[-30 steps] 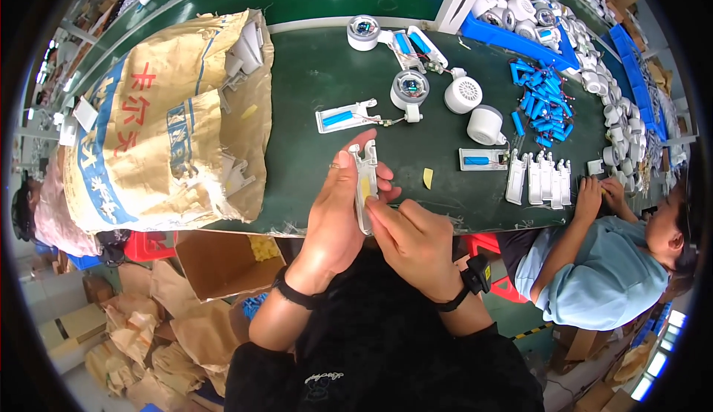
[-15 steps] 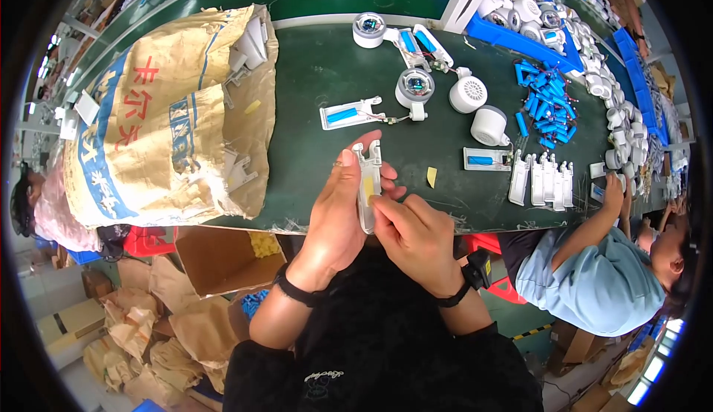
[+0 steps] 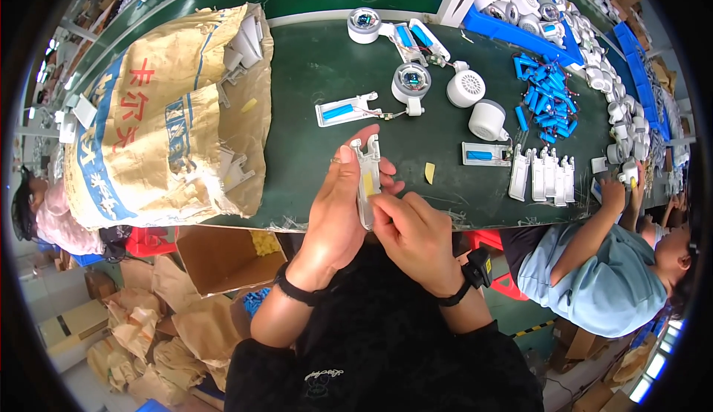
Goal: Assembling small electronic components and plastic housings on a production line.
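L hand (image 3: 333, 208) grips white plastic housing (image 3: 369, 162) hollow side up, prob. for access; R hand (image 3: 416, 235) at yellow strip (image 3: 368, 183), can't tell if pinching.

The long case (image 3: 365, 170) is showing white, with a yellow patch (image 3: 368, 184) inside. The desk (image 3: 312, 63) is looking dark green. Little tubes (image 3: 546, 104) are shining bright blue. The tan sack (image 3: 160, 115) is showing blue stripes and red marks.
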A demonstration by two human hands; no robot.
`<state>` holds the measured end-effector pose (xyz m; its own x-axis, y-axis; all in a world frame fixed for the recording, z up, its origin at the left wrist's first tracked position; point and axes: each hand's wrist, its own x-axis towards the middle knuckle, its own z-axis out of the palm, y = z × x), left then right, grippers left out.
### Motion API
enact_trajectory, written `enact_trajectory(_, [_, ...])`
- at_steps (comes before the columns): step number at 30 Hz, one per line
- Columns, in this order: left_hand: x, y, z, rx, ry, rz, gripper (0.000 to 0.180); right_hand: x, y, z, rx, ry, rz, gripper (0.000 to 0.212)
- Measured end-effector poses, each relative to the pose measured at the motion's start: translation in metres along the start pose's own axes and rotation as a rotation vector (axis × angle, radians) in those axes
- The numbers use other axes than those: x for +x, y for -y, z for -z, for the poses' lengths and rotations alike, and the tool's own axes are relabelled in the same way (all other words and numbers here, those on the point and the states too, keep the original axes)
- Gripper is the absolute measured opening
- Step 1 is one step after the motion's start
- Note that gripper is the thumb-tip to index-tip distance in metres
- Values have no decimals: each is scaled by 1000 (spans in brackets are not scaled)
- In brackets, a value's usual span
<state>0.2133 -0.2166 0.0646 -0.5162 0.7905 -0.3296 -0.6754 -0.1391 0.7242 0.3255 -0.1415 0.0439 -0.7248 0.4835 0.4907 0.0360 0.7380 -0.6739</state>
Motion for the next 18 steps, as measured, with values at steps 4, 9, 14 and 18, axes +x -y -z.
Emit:
enact_trajectory(4, [2, -1, 0, -1, 46, 38, 60, 1, -3, 2, -22, -99, -52, 22])
enact_trajectory(9, [10, 13, 5, 52, 21, 81, 57, -6, -5, 33, 19, -181, -236, 19])
enact_trajectory(14, [32, 10, -12, 389, 108, 171, 50, -51, -20, 76, 974, -29, -559, 13])
enact_trajectory(18, [63, 18, -68, 1037, 544, 61, 30, -78, -20, 96, 1587, -154, -665, 17])
